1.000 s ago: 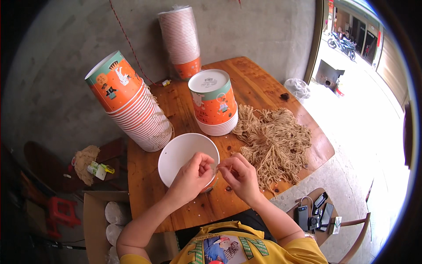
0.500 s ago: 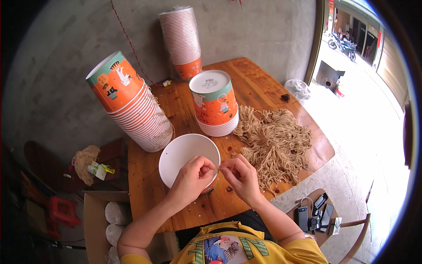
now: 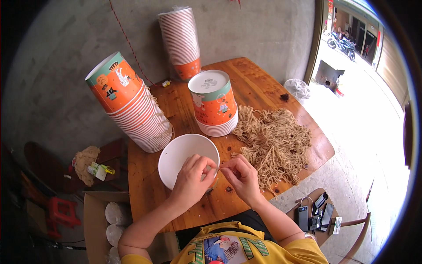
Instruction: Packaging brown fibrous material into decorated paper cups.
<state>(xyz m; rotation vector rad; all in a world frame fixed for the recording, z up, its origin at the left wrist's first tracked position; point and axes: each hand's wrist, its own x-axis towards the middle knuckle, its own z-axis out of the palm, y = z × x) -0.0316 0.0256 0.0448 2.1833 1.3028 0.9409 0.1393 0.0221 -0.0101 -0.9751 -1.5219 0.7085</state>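
Observation:
An open paper bucket (image 3: 178,152) with a white inside tilts toward me at the table's near side; a small dark hole shows in its left wall. My left hand (image 3: 192,179) is at the bucket's right rim, thumb and fingers pinched together. Close beside it, almost touching, my right hand (image 3: 241,177) also pinches, just outside the rim. What lies between the fingertips is too small to make out, and my left hand covers part of the bucket. To the right of my right hand lies a loose heap of tan cord (image 3: 277,143).
An upturned stack of orange and green buckets (image 3: 214,103) stands behind the open one. Leftward leans a taller stack (image 3: 132,103) with cords hanging along it. A wrapped stack (image 3: 179,37) is by the wall. A carton (image 3: 94,220) and a chair with devices (image 3: 321,215) flank the wooden table (image 3: 246,79).
Both hands stay pinched at the bucket's right rim, with only a slight shift of the fingers. The stacks and the cord heap lie as before.

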